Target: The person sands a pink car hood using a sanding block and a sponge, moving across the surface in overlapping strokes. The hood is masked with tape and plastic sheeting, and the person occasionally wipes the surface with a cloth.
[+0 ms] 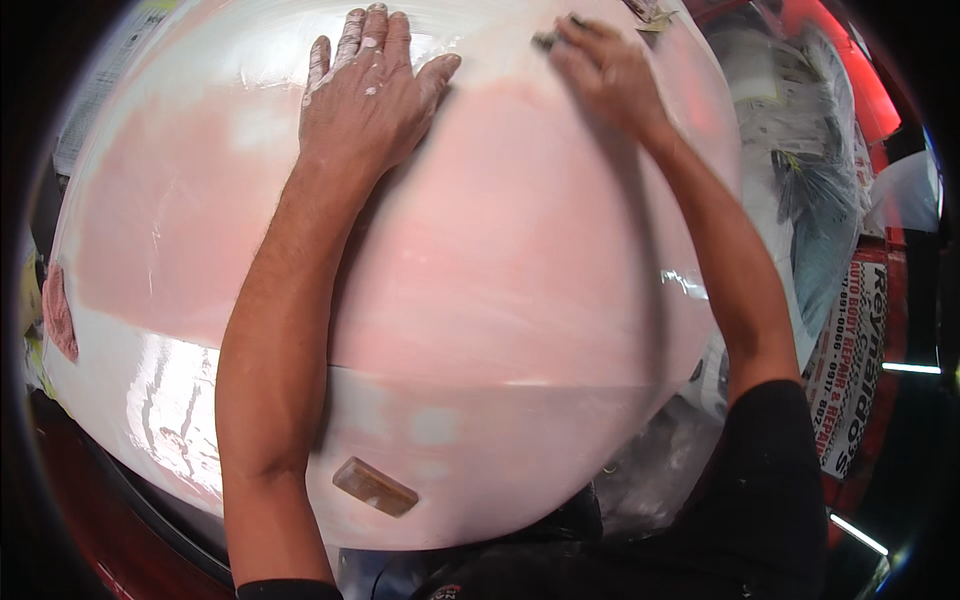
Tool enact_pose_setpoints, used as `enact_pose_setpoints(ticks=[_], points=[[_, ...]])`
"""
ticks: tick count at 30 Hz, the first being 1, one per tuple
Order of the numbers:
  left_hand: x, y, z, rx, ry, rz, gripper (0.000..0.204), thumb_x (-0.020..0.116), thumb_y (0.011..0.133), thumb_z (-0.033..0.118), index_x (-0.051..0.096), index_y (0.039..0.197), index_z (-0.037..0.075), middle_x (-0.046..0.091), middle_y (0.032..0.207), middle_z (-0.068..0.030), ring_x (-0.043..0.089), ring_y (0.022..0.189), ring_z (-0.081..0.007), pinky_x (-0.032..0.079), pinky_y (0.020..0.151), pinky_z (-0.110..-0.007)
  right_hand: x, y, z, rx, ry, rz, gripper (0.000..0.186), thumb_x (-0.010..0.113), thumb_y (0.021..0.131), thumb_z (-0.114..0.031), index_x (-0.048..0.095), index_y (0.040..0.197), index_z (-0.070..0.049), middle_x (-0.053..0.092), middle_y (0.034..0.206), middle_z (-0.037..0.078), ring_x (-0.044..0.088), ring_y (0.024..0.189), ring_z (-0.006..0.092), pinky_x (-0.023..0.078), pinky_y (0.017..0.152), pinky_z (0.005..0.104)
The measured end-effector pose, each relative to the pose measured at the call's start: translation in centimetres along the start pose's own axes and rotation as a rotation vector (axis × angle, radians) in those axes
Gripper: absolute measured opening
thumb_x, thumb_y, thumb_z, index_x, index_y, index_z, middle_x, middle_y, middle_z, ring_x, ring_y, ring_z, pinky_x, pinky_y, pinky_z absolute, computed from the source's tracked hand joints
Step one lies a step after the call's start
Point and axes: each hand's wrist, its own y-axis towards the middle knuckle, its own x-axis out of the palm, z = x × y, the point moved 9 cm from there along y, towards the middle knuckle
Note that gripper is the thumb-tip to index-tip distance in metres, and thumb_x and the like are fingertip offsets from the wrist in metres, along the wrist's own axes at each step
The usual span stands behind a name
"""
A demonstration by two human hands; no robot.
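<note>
My left hand (pixel 370 105) lies flat with fingers spread on a large curved panel (pixel 470 230) coated in patchy white and pink, with white smudges on the fingers. Toward the panel's far right, my right hand (pixel 605 75), slightly blurred, grips a small dark pad (pixel 545 42) against the surface. A brown rectangular block (pixel 374 486) rests on the lower part of the panel, between my forearms.
A pink cloth (pixel 60 315) lies at the panel's left edge. Plastic sheeting (pixel 815 230) and paper lie along the right, beside a red car body (pixel 870 90) and a printed banner (pixel 850 360). Dark red bodywork (pixel 110 560) shows at lower left.
</note>
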Motion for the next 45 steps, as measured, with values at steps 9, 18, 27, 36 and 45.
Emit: enact_pose_setpoints(ticks=[9,18,27,36,45], points=[[-2.1,0.0,0.4,-0.074,0.028,-0.343,0.077,0.029,0.11,0.051,0.026,0.157,-0.01,0.028,0.164,-0.028,0.024,0.156,-0.0341,0.011,0.129,-0.049,2.8,2.8,4.8,0.222,-0.148,-0.07,0.046,0.063,0.097,-0.043,0.071,0.13,-0.011,0.066,0.132,0.023,0.063,0.122,0.0382,0.048,0.105,0.0417],[-0.8,0.5,1.6,-0.014,-0.019,-0.141,0.075,0.03,0.109,0.055,0.034,0.156,-0.003,0.033,0.164,-0.0211,0.027,0.155,-0.0318,0.017,0.128,-0.051,1.1,8.1,10.6,0.37,-0.249,-0.04,0.047,0.056,0.095,-0.039,0.071,0.128,-0.009,0.07,0.123,0.023,0.065,0.118,0.0394,0.048,0.105,0.0462],[-0.4,0.1,0.4,-0.029,-0.001,-0.086,0.076,0.033,0.107,0.059,0.037,0.155,0.0,0.038,0.162,-0.0191,0.029,0.155,-0.0305,0.02,0.127,-0.051,0.9,0.5,3.2,0.094,-0.14,-0.028,0.048,0.062,0.097,-0.045,0.07,0.133,-0.014,0.071,0.123,0.019,0.066,0.117,0.0364,0.049,0.102,0.0417],[-0.4,0.2,0.4,0.001,0.008,-0.06,0.075,0.035,0.107,0.057,0.04,0.153,-0.002,0.039,0.161,-0.0201,0.031,0.154,-0.0311,0.021,0.127,-0.052,2.6,4.3,6.8,0.294,-0.183,-0.018,0.044,0.061,0.098,-0.041,0.07,0.132,-0.014,0.069,0.127,0.02,0.067,0.116,0.0365,0.051,0.1,0.0402],[-2.4,0.8,2.7,-0.06,-0.014,-0.315,0.076,0.028,0.11,0.05,0.026,0.157,-0.009,0.029,0.164,-0.0273,0.025,0.156,-0.0342,0.014,0.129,-0.049,0.5,6.2,5.6,0.249,-0.216,-0.049,0.046,0.059,0.096,-0.04,0.071,0.128,-0.009,0.069,0.125,0.023,0.066,0.116,0.0385,0.05,0.101,0.0447]])
